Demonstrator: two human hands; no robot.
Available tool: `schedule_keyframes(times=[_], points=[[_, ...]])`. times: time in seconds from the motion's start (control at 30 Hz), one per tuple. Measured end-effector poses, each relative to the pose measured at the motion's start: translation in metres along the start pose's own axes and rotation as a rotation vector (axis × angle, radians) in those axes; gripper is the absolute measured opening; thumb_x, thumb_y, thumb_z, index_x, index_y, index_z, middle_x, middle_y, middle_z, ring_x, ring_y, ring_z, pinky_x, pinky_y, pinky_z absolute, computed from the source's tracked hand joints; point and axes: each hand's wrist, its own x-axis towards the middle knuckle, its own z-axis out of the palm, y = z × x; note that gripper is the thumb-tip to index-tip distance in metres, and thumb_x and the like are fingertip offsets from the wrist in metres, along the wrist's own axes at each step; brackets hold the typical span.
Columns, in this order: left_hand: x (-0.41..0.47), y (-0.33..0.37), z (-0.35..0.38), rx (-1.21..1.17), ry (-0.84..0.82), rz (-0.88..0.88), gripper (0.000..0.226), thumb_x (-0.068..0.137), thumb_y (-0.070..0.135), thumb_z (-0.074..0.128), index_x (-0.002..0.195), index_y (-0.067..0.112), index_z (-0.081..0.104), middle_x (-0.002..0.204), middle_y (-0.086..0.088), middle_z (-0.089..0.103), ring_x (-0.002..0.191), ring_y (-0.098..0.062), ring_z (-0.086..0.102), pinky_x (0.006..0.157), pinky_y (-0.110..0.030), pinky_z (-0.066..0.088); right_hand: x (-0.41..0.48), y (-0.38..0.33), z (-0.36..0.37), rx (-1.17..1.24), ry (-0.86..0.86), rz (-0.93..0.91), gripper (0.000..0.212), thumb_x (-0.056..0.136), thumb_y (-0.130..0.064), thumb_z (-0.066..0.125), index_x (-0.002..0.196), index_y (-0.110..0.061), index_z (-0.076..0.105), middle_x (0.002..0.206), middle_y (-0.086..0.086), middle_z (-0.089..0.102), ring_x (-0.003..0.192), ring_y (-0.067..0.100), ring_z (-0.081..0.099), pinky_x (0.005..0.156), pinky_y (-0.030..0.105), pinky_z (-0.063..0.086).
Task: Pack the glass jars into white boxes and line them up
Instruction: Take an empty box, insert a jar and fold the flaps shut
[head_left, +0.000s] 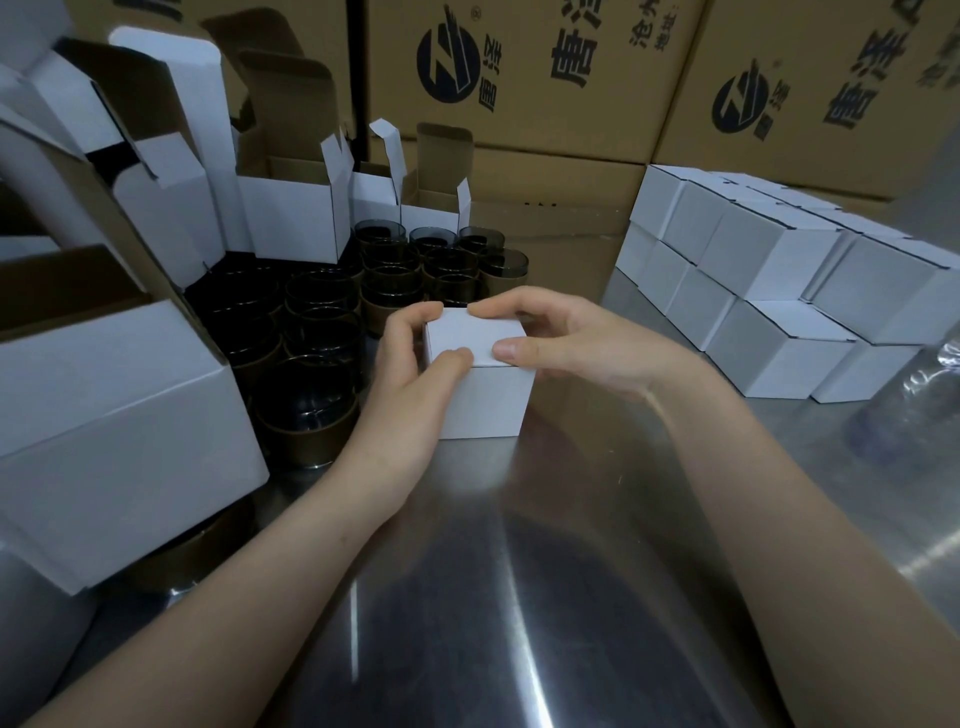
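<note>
From the head view, both hands are working on one small white box sitting on the desk, right in the middle. The left hand is wrapping its curled fingers round the box's left side, with the thumb pressing down on the lid near the front edge. The right hand is coming in from the other side, index fingertip lying on the far edge of the lid and thumb pinching down near the front edge, almost meeting the left thumb. The lid is lying flat and the box is looking closed.

Just left of the box, dark glass jars are crowding together in rows, the nearest one almost touching the left wrist. They are round and smoky, each wearing a brown band around its lower part. Behind and beside them, open boxes are standing with flaps up, white outside and brown inside, and a bigger one is looming at the near left edge.

Well apart on the right, a stack of closed white cubes is sitting in two tiers, lined up in neat rows. Brown printed cartons are walling off the back. The desk is shining like brushed steel, throwing back bright streaks. At the far right, something clear and crinkly is blurring out.
</note>
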Motion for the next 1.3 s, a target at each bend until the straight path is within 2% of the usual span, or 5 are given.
schedule_keyframes(times=[0.4, 0.6, 0.87, 1.03, 1.3], points=[[0.002, 0.000, 0.000, -0.033, -0.007, 0.024, 0.045, 0.073, 0.036, 0.057, 0.113, 0.048, 0.041, 0.125, 0.015, 0.048, 0.118, -0.007, 0.051, 0.104, -0.038, 0.046, -0.004, -0.011, 0.001, -0.185, 0.078, -0.084, 0.023, 0.085, -0.022, 0.074, 0.099, -0.036, 0.062, 0.113, -0.018, 0.057, 0.110, 0.002, 0.055, 0.088, 0.011, 0.045], [-0.001, -0.005, 0.001, 0.060, -0.002, 0.045, 0.058, 0.073, 0.047, 0.062, 0.125, 0.040, 0.038, 0.139, 0.007, 0.041, 0.129, -0.008, 0.043, 0.111, -0.041, 0.039, -0.010, -0.019, -0.001, -0.377, 0.214, -0.079, 0.020, 0.083, -0.025, 0.076, 0.087, -0.044, 0.070, 0.115, 0.002, 0.054, 0.097, 0.013, 0.056, 0.091, 0.021, 0.045], [-0.006, -0.010, 0.004, 0.221, -0.005, 0.098, 0.072, 0.060, 0.034, 0.069, 0.124, 0.046, 0.038, 0.132, 0.012, 0.035, 0.128, -0.009, 0.043, 0.108, -0.041, 0.043, -0.021, -0.021, 0.003, -0.410, 0.329, 0.015, 0.008, 0.087, -0.040, 0.069, 0.093, -0.041, 0.074, 0.091, -0.017, 0.069, 0.079, -0.008, 0.057, 0.077, 0.021, 0.044], [-0.009, -0.012, 0.007, 0.324, 0.014, 0.165, 0.074, 0.061, 0.031, 0.068, 0.129, 0.039, 0.040, 0.128, 0.010, 0.035, 0.123, -0.014, 0.050, 0.100, -0.040, 0.049, -0.033, -0.018, 0.022, -0.596, 0.316, 0.105, 0.069, 0.063, -0.082, 0.051, 0.121, -0.044, 0.053, 0.121, -0.013, 0.051, 0.097, 0.002, 0.052, 0.073, 0.023, 0.040], [-0.011, -0.010, 0.008, 0.304, -0.081, 0.230, 0.060, 0.076, 0.015, 0.071, 0.124, 0.037, 0.041, 0.126, 0.006, 0.048, 0.109, 0.000, 0.051, 0.084, -0.006, 0.040, -0.040, -0.009, 0.023, -0.569, 0.563, 0.085, 0.044, 0.072, -0.045, 0.077, 0.105, -0.036, 0.049, 0.110, -0.003, 0.053, 0.084, 0.002, 0.048, 0.060, 0.019, 0.031]])
